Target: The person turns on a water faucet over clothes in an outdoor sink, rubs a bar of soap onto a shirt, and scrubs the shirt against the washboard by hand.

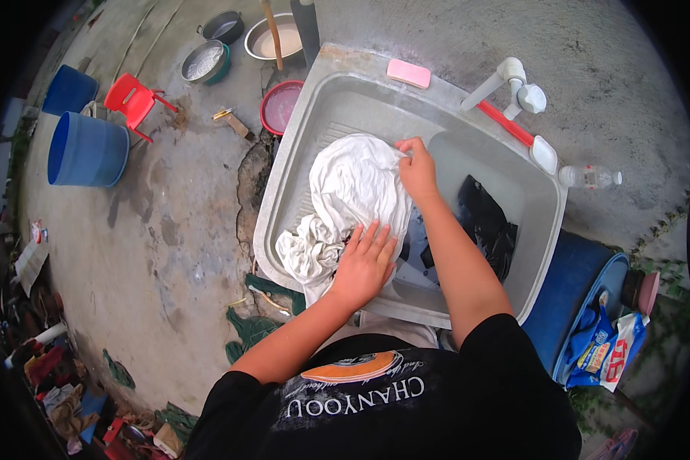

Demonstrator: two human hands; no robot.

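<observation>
A wet white cloth garment (359, 178) is spread over the ribbed washboard side of a grey stone laundry sink (351, 95). Its near left part is bunched into folds. My left hand (365, 264) lies flat on the cloth's near part, fingers slightly apart. At the cloth's far right edge, my right hand (418, 169) has its fingers curled and grips the fabric. Dark wet cloth (483, 221) lies in the sink's deeper basin, to the right of my right forearm, which hides part of the basin.
On the sink's back rim are a pink soap bar (408, 73) and a red-handled brush (509, 126), below a white plastic tap (512, 86). A plastic bottle (589, 177) lies at the right. A blue barrel (575, 293), red chair (131, 102) and red basin (283, 108) stand around.
</observation>
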